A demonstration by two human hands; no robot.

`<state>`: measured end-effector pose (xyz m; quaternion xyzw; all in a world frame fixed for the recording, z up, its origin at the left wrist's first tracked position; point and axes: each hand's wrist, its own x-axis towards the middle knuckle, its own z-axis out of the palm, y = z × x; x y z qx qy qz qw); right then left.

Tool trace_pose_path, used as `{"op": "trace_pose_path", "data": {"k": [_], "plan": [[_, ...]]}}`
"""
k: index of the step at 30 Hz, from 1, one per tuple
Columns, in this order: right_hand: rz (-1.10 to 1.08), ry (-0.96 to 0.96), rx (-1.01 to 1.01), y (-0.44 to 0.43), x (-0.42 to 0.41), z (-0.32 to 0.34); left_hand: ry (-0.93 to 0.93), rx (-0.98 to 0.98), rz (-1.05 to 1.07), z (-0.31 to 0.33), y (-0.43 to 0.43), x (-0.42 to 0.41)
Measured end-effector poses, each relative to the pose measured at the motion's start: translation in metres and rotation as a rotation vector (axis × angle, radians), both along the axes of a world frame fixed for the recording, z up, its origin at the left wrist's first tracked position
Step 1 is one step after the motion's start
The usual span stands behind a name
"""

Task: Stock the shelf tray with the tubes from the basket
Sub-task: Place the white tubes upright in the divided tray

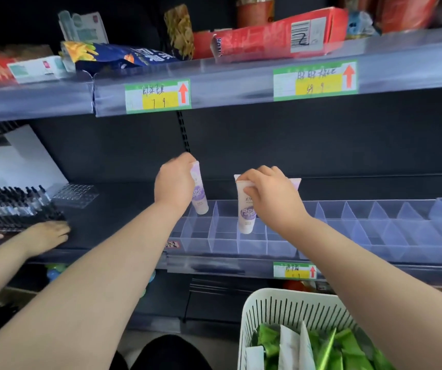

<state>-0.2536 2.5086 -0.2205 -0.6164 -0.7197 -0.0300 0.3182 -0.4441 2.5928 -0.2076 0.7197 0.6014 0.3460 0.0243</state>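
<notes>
Head view, mid-frame: left grip (173, 183) curls round a lilac tube (200, 197), right grip (271, 200) pinches a white tube (246, 216), both at the tray (348, 218).

Purple floral emblems mark the lilac-and-white left tube (199, 194) and the cream right tube (246, 214). The tray (374, 225) is clear with a blue tint and the shelf (123, 217) dark grey. The white, slotted basket (281, 308) holds green and white packets (345, 348). The price label (157, 96) is green-bordered and yellow, with a red arrow.

Dark store shelving (294, 145) carries snack packs (118, 57) above price tags (157, 96).
</notes>
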Motion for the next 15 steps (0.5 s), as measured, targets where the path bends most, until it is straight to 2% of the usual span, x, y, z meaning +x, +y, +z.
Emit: {"op": "trace_pose_path", "data": {"k": [3, 8, 15], "plan": [[0.006, -0.018, -0.007, 0.007, -0.003, 0.002, 0.069, -0.078, -0.063, -0.012, 0.016, 0.002], [-0.014, -0.015, 0.035, 0.018, -0.01, 0.012, 0.073, -0.201, -0.101, -0.029, 0.036, 0.0], [0.009, -0.052, 0.057, 0.034, -0.028, 0.013, 0.091, -0.094, -0.154, -0.034, 0.039, -0.008]]}}
